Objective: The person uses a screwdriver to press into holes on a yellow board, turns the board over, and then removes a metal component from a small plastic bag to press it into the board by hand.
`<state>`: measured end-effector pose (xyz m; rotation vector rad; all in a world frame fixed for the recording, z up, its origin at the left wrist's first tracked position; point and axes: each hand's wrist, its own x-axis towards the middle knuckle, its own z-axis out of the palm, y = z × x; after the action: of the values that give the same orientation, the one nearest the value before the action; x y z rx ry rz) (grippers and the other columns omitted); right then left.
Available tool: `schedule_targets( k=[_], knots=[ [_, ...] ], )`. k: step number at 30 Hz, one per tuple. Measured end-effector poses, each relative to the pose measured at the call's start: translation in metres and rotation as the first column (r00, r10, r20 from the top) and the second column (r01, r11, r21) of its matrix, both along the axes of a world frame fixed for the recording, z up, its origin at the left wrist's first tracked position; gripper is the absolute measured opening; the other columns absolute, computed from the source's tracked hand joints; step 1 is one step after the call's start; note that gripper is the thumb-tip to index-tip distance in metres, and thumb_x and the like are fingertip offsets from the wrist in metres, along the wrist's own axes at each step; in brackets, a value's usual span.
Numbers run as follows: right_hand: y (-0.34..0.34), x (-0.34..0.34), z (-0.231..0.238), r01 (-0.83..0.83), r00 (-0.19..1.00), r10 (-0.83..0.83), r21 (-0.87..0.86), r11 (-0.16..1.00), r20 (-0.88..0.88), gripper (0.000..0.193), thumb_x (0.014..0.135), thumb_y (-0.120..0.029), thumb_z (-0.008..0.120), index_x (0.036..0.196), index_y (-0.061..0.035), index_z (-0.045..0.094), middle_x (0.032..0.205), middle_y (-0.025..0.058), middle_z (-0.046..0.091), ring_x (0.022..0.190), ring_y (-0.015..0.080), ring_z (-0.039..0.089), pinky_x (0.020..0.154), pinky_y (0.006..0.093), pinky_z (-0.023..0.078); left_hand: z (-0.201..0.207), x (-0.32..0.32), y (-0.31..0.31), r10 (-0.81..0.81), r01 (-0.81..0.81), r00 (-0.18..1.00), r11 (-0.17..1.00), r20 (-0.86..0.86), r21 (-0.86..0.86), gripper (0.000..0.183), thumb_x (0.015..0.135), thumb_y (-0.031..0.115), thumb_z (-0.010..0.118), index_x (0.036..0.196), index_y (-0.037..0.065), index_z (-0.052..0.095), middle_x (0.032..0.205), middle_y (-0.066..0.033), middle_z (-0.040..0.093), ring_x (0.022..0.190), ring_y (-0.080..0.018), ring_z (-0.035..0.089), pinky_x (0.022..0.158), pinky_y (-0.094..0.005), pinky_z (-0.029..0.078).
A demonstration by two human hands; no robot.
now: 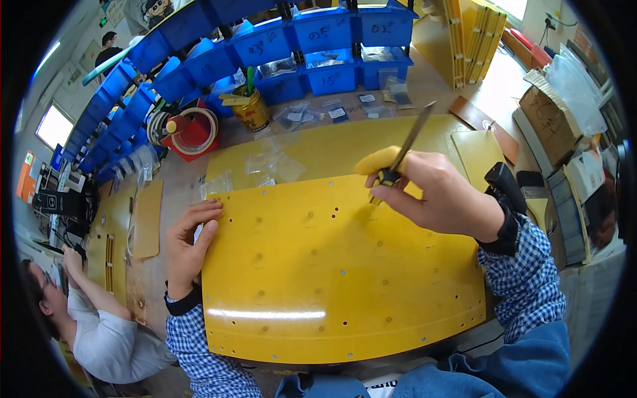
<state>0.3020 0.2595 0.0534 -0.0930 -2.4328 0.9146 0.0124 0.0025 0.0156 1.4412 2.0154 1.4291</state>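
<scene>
A large yellow panel (pixel 298 278) with small holes and round marks lies before me. My left hand (pixel 192 242) rests at its upper left edge, fingers curved over the corner and thumb apart, holding nothing. Over the panel's upper right part, my right hand (pixel 431 196) grips a slim tool (pixel 415 132) with a long, tapering grey metal shaft pointing up and away and a black-and-yellow part between the fingers. Its exact kind is unclear. The lower end is close to the panel; whether it touches, I cannot tell. A yellow cover sits on my right index finger.
Blue bins (pixel 325 33) stand in rows at the back. Before them are a yellow can (pixel 251 111) of tools, tape rolls (pixel 199 129) and small plastic bags (pixel 295 116). A brush (pixel 533 192) lies right; a person (pixel 113 325) sits left. Yellow boards (pixel 474 43) stand back right.
</scene>
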Motion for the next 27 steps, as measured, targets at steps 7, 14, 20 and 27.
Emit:
schedule_targets(
  k=[7, 14, 20, 27],
  knots=[
    [-0.002, -0.002, 0.001, -0.017, 0.999, 0.015, 0.065, 0.998, 0.036, 0.025, 0.090, -0.012, 0.067, 0.108, 0.0024, 0.059, 0.075, 0.0143, 0.062, 0.066, 0.0299, 0.064, 0.059, 0.0362, 0.050, 0.001, -0.001, -0.001, 0.003, -0.003, 1.000, 1.000, 0.018, -0.005, 0.018, 0.088, -0.001, 0.062, 0.104, -0.004, 0.070, 0.114, -0.0158, 0.067, 0.119, -0.0273, 0.059, 0.103, -0.0360, 0.043],
    [-0.002, -0.001, -0.003, 0.007, 0.991, -0.017, 0.072, 0.997, 0.131, 0.023, 0.090, -0.011, 0.066, 0.108, 0.0029, 0.059, 0.074, 0.0141, 0.062, 0.065, 0.0292, 0.063, 0.059, 0.0351, 0.049, 0.001, -0.001, -0.001, -0.011, 0.011, 1.000, 1.000, -0.006, 0.007, 0.018, 0.088, 0.001, 0.063, 0.104, -0.003, 0.070, 0.114, -0.0151, 0.068, 0.119, -0.0270, 0.059, 0.103, -0.0365, 0.043],
    [-0.007, 0.004, -0.004, 0.044, 0.998, -0.043, -0.030, 0.999, 0.045, 0.022, 0.091, -0.010, 0.065, 0.108, 0.0020, 0.058, 0.074, 0.0136, 0.062, 0.065, 0.0278, 0.063, 0.059, 0.0349, 0.049, 0.003, 0.003, 0.001, 0.016, -0.016, 1.000, 1.000, -0.008, 0.005, 0.018, 0.088, 0.002, 0.063, 0.104, -0.003, 0.070, 0.113, -0.0148, 0.068, 0.119, -0.0271, 0.059, 0.101, -0.0354, 0.044],
    [-0.026, 0.017, 0.010, -0.010, 0.996, 0.017, 0.074, 0.997, -0.088, 0.025, 0.089, -0.010, 0.068, 0.110, 0.0020, 0.060, 0.074, 0.0126, 0.062, 0.061, 0.0237, 0.063, 0.055, 0.0333, 0.048, -0.001, -0.001, -0.003, 0.005, -0.005, 1.000, 1.000, 0.005, 0.007, 0.018, 0.090, 0.005, 0.064, 0.105, -0.002, 0.071, 0.115, -0.0146, 0.068, 0.118, -0.0265, 0.060, 0.101, -0.0347, 0.044]
  ],
)
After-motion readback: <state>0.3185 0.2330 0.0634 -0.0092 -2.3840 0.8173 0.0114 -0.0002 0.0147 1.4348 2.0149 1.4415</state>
